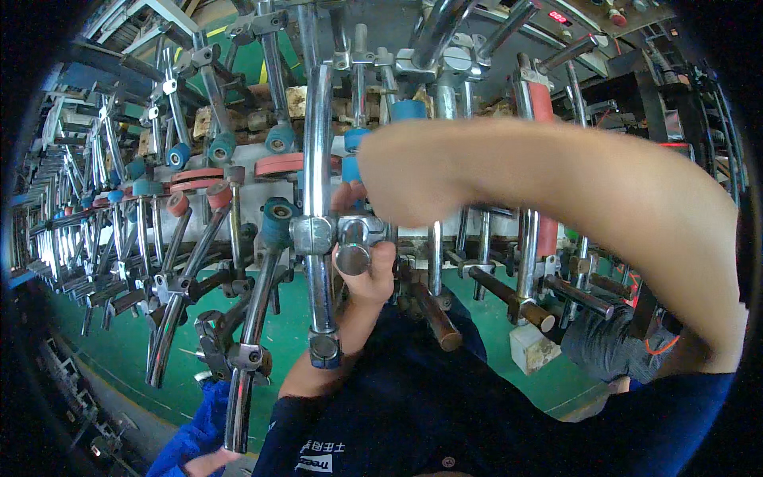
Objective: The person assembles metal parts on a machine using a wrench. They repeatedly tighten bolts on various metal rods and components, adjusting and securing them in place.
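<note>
My left hand (372,280) reaches up behind an upright steel rod (319,119). Its thumb and fingers curl round a metal cross clamp (312,235) and the short round bar (352,259) that sticks out of it; the clamp hides part of the palm. From the right my right arm stretches across, and my right hand (413,179) is beside the blue rollers (352,167) just past the rod. That hand is smeared by motion, with its fingers out of sight, so its grip does not show.
Rows of steel rods with clamps and red or blue rollers (278,215) extend to the left. Brown-ended bars (437,318) point toward my body. A co-worker's blue sleeve (191,433) is at the lower left. A white box (534,350) stands at the right above the green floor (119,334).
</note>
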### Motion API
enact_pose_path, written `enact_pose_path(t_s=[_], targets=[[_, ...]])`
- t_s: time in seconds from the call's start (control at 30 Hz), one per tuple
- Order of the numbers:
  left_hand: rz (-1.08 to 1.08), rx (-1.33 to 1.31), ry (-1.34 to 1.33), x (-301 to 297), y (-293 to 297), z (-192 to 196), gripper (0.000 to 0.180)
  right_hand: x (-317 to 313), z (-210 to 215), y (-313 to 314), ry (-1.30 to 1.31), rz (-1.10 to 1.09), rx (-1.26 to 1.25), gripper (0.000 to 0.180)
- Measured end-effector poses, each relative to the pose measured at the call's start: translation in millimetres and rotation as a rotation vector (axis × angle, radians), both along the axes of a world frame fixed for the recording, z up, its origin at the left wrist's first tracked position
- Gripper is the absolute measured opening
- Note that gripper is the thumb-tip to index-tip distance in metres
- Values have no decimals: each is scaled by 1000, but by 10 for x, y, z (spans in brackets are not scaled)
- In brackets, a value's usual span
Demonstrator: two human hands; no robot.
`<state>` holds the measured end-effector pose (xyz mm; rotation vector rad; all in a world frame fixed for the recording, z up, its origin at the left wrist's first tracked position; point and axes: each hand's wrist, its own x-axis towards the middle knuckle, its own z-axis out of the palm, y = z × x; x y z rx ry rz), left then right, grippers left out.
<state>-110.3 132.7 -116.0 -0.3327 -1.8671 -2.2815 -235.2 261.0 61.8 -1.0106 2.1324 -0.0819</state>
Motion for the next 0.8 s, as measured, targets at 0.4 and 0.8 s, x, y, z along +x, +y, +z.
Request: enact_pose_path(t_s=[0.4,0.8], targets=[[118,82,-19,-62,161,-99,87,373,16,284,124,-342,-100,22],[185,69,23,-165,184,34,93,527,-738,556,624,-202,-587,21]])
